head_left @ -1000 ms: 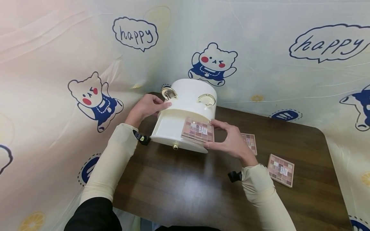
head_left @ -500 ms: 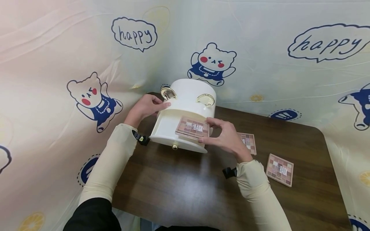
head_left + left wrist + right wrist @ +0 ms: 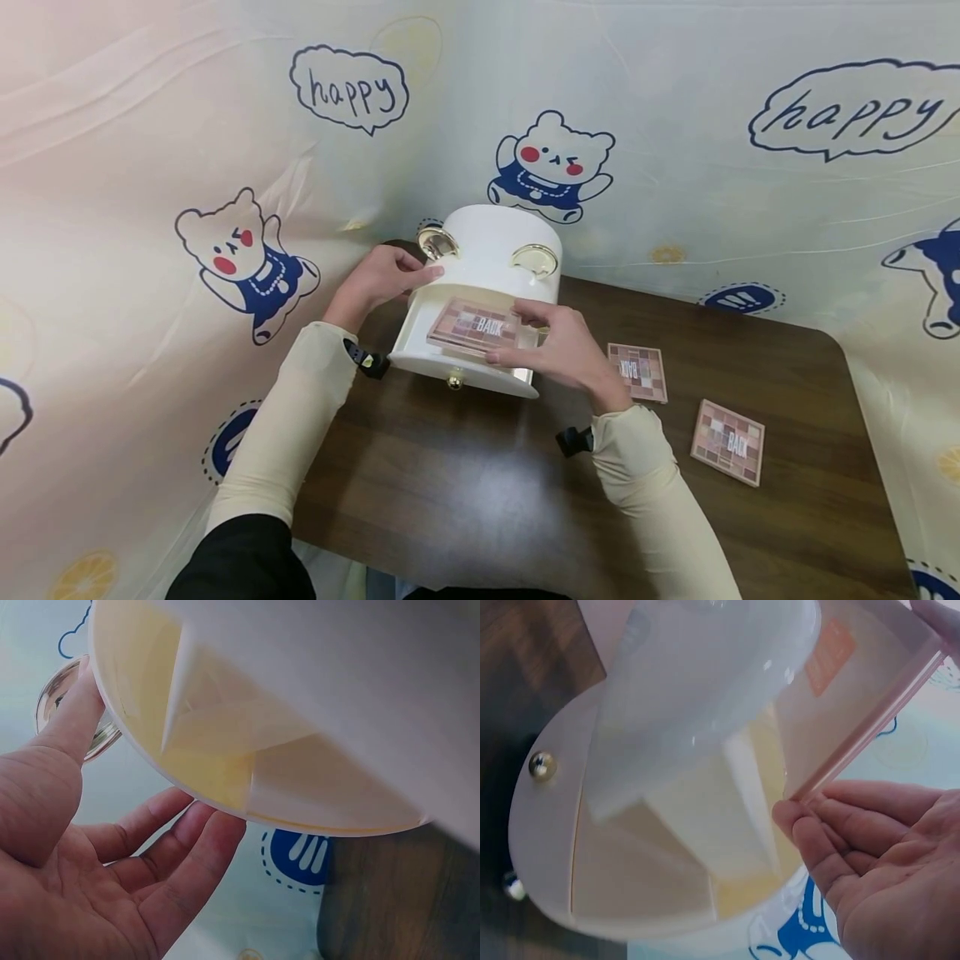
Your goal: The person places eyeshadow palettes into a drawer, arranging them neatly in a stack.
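Note:
A white rounded box (image 3: 491, 237) with gold-rimmed discs stands at the table's back, its drawer (image 3: 420, 360) with a gold knob pulled out. My left hand (image 3: 378, 279) grips the box's left side, thumb on the front, fingers round the side; in the left wrist view the left hand (image 3: 112, 862) touches the rim. Between thumb and fingers my right hand (image 3: 558, 346) pinches a pink palette (image 3: 472, 327), tilted over the drawer. In the right wrist view the right hand (image 3: 892, 855) holds the palette (image 3: 855, 682) by its edge.
Two more pink palettes lie on the brown table (image 3: 480, 500) to the right: one palette (image 3: 637, 372) near my right hand, another palette (image 3: 727, 442) farther right. A printed cloth (image 3: 675, 192) hangs behind and left of the table.
My right hand has moved left with its palette, from the drawer's right side to over its middle. More of the nearer table palette shows. The left hand has stayed on the box.

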{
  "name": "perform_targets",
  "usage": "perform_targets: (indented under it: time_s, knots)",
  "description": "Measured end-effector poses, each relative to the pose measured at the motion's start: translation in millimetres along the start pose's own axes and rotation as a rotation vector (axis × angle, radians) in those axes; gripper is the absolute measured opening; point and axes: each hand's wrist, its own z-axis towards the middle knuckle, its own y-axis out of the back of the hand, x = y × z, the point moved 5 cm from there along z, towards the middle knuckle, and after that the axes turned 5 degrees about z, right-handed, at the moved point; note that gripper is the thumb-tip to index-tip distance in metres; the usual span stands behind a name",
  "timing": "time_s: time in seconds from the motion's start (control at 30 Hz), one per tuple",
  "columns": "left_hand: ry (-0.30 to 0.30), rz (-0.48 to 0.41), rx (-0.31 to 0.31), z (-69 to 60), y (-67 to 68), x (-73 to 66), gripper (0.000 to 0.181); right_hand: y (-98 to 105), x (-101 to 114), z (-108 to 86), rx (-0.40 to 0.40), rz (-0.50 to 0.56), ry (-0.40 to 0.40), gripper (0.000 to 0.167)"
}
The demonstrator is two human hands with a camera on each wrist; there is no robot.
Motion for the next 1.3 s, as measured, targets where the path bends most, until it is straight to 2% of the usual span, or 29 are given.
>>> perform_targets:
  time_s: [0.17, 0.4, 0.57, 0.63, 0.77, 1.3]
  knots:
    - [0.001, -0.001, 0.001, 0.5, -0.3, 1.1, 0.07, -8.9, 3.2, 6.2, 0.011, -0.013, 0.012, 0.088]
    - [0.0, -0.007, 0.003, 1.9, -1.3, 1.5, 0.073, -14.7, 1.7, 10.8, -0.008, -0.037, -0.048, 0.09]
    - [-0.008, -0.006, 0.003, 2.9, -2.1, 1.3, 0.071, -20.6, 3.3, 14.3, -0.012, -0.081, -0.055, 0.071]
    - [-0.012, -0.006, 0.004, 3.2, -2.3, 1.3, 0.07, -23.3, 4.1, 15.6, -0.01, -0.099, -0.066, 0.068]
    - [-0.02, -0.012, 0.004, 2.2, -1.5, -0.3, 0.07, -27.5, 5.3, 18.2, -0.014, -0.114, -0.087, 0.072]
    - [0.009, -0.005, 0.011, -0.6, 0.2, -2.7, 0.07, -29.2, 4.8, 17.8, -0.013, -0.216, -0.06, 0.085]
